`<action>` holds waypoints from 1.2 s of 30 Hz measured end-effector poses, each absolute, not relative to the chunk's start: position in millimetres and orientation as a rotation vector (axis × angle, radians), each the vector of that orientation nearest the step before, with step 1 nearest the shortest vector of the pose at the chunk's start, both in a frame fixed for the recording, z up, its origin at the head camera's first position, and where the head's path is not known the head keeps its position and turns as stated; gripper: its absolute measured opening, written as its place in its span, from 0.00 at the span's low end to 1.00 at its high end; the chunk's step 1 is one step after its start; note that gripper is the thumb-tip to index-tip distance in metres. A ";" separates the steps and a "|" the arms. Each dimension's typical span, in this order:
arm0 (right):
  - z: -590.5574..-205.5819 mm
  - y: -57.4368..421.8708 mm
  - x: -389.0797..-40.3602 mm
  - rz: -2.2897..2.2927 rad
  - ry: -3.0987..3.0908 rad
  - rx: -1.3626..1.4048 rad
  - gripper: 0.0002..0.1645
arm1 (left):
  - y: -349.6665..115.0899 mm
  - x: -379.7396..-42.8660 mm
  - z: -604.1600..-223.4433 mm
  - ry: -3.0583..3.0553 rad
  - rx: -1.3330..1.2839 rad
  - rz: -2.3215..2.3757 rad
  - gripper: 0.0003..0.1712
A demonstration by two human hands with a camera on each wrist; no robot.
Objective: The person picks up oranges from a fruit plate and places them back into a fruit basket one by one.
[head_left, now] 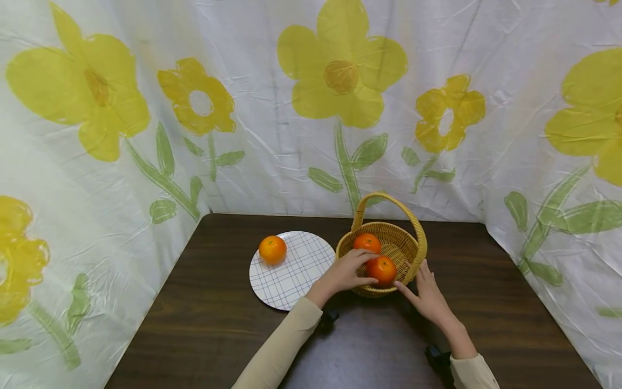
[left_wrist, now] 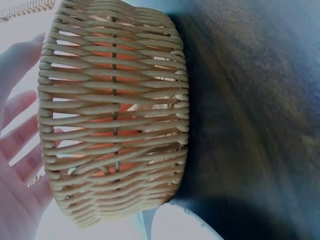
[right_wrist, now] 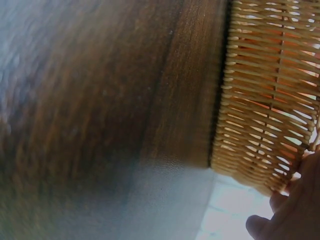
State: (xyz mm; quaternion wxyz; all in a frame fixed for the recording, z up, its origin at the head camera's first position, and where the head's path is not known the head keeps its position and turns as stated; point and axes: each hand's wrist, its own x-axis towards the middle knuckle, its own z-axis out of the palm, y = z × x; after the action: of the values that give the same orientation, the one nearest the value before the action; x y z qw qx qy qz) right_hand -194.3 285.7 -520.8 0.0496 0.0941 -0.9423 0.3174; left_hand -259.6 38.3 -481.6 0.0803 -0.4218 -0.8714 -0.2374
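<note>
In the head view, a wicker basket (head_left: 398,240) with a tall arched handle stands on the table. Two oranges lie inside, one at the back (head_left: 367,243) and one at the front (head_left: 381,271). My left hand (head_left: 347,271) reaches over the basket's left rim, its thumb and fingers spread about the front orange. The left wrist view has these fingers (left_wrist: 22,145) fairly straight above the rim, with orange showing through the weave below. My right hand (head_left: 430,297) rests against the basket's right side, thumb at the front rim, fingers extended along the outside.
Left of the basket lies a round white plate (head_left: 293,275) with a blue grid pattern, holding a third orange (head_left: 272,250). The dark wooden table (head_left: 204,324) meets a white curtain (head_left: 262,178) with yellow flowers along its back and sides.
</note>
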 end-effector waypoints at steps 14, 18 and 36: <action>-522.1 287.0 -194.0 0.947 -2.863 0.284 0.44 | 24.4 -256.1 -491.1 -2.487 -1.182 -0.768 0.34; -521.1 286.7 -193.6 0.957 -2.863 0.285 0.45 | 19.1 -252.6 -491.4 -2.454 -1.158 -0.805 0.33; -521.6 286.3 -193.8 0.973 -2.840 0.313 0.44 | -3.9 -248.5 -496.3 -2.480 -1.113 -0.874 0.34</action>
State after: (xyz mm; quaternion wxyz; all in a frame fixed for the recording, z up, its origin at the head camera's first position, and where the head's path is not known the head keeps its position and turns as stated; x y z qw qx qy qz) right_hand -193.8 286.3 -521.6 0.0614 0.1035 -0.9391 0.3218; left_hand -248.5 -3.9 -496.3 0.1424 -0.3859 -0.8597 -0.3028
